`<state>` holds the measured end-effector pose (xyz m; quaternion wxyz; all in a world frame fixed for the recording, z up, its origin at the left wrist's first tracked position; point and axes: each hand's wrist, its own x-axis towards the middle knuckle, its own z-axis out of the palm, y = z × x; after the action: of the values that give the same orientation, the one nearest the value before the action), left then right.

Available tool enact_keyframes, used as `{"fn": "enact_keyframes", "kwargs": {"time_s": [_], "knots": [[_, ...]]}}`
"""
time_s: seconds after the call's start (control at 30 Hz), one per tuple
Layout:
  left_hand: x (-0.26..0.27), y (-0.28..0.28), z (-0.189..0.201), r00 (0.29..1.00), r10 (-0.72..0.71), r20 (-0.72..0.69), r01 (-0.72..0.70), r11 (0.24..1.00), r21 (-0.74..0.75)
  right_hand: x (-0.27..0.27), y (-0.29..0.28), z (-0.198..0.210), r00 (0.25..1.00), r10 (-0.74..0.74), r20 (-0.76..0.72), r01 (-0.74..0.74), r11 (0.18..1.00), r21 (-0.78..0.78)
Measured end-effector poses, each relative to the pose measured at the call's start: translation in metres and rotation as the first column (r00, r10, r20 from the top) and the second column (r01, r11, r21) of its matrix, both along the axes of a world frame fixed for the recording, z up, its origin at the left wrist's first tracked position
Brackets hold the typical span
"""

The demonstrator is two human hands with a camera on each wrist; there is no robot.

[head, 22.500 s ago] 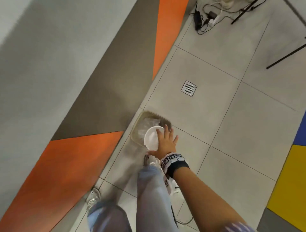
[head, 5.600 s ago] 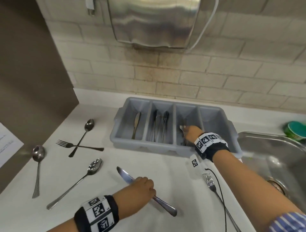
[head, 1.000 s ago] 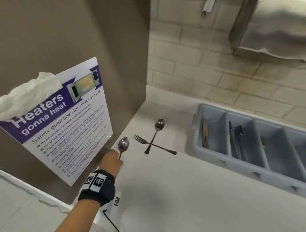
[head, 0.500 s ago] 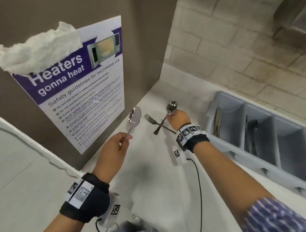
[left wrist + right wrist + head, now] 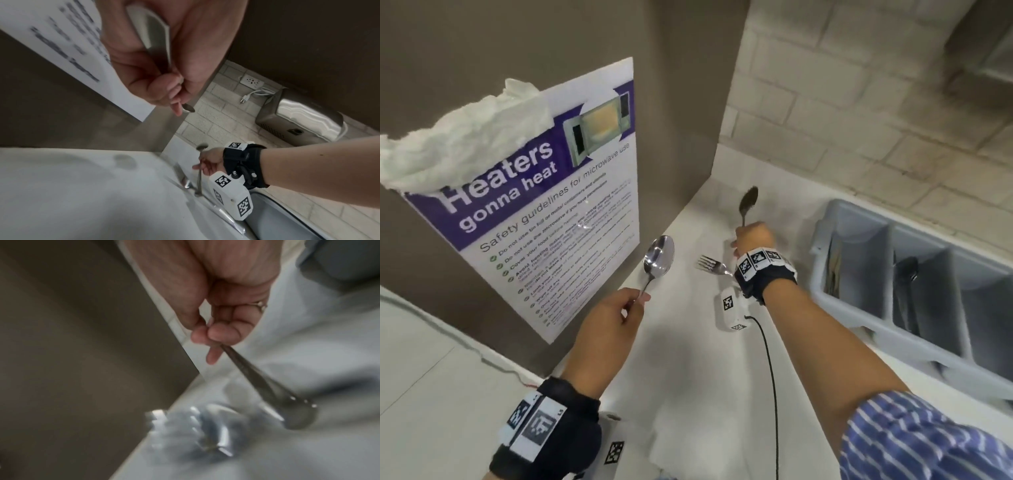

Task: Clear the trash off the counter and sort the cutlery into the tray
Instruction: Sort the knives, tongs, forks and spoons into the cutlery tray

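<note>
second spoon point(image 5: 748, 202) now off counter point(image 5: 688, 377)

The head view looks steeply down from above both forearms onto the white counter point(image 5: 688, 394), facing its back corner where the brown panel with the poster point(image 5: 558, 205) meets the brick wall; the grey tray point(image 5: 859, 342) sits at its right edge. The left wrist view looks from under the left hand point(image 5: 164, 65), very close, along the palm and out low across the counter toward the brick wall and the steel dispenser point(image 5: 298, 120), with the right hand point(image 5: 209, 160) farther off. The right wrist view sits just behind the right hand's fingers point(image 5: 224, 332), facing down at the counter, heavily blurred. All three views share the counter beside the brown panel
</note>
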<state>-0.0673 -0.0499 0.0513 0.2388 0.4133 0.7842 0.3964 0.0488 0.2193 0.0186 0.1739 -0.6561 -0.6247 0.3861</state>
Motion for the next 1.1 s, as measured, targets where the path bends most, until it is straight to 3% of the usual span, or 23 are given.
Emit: {"fn": "enact_keyframes", "kwargs": {"time_s": [0.1,0.17,0.3,0.53,0.67,0.83,0.93,1.1], "knots": [[0.011,0.02,0.004,0.999,-0.039,-0.01,0.039,0.999,0.031,0.024,-0.016,0.04,0.961,-0.089,-0.263,0.155,0.957,0.244],[0.024,0.036,0.008,0.997,-0.071,-0.009,0.072,0.996,0.055,0.055,-0.033,0.068,0.937,-0.115,-0.329,0.245,0.89,0.384],[0.071,0.071,0.025,0.975,-0.198,0.1,0.189,0.978,0.091,0.143,-0.066,0.098,0.896,-0.158,-0.415,0.372,0.776,0.509],[0.198,0.132,0.056,0.801,-0.599,0.02,0.583,0.787,0.204,0.328,-0.13,0.096,0.857,-0.402,-0.323,0.516,0.644,0.565],[0.303,0.173,0.063,0.678,-0.735,0.017,0.723,0.672,0.162,0.416,-0.158,0.082,0.77,-0.546,-0.33,0.632,0.582,0.512],[0.438,0.211,0.061,0.599,-0.801,0.027,0.8,0.599,0.035,0.497,-0.178,0.078,0.743,-0.603,-0.292,0.654,0.561,0.507],[0.508,0.23,0.048,0.561,-0.827,-0.039,0.825,0.562,-0.06,0.533,-0.184,0.077,0.734,-0.632,-0.248,0.656,0.566,0.499],[0.585,0.248,0.026,0.529,-0.834,-0.156,0.774,0.549,-0.314,0.582,-0.185,0.067,0.743,-0.62,-0.25,0.658,0.61,0.443]]}}
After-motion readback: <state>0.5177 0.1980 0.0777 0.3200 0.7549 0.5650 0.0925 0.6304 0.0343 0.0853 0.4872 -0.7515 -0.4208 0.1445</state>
